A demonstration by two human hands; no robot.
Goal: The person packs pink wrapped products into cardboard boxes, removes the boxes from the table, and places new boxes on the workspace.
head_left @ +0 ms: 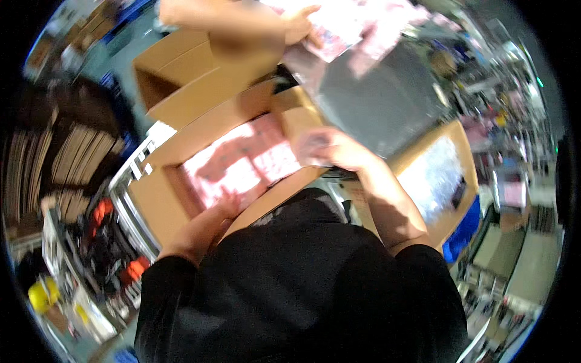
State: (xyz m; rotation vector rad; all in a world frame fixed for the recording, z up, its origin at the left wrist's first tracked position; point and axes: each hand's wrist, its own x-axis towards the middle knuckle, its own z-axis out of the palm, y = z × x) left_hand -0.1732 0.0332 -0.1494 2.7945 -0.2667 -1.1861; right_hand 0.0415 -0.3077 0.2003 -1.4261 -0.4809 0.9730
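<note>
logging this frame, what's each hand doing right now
left hand: open, resting on pink packs in the box
right hand: blurred, grip cannot be told

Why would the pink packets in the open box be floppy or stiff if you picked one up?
Probably floppy: the pink packets look flat and thin, like soft wrapped pouches. Likely light, since the left hand only rests on them. Their wrap may be slippery, but the picture is too blurred to tell.

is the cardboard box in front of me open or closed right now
Open. The cardboard box has its flaps spread outward, and pink packages show inside. The left hand reaches in at its near edge.
</note>
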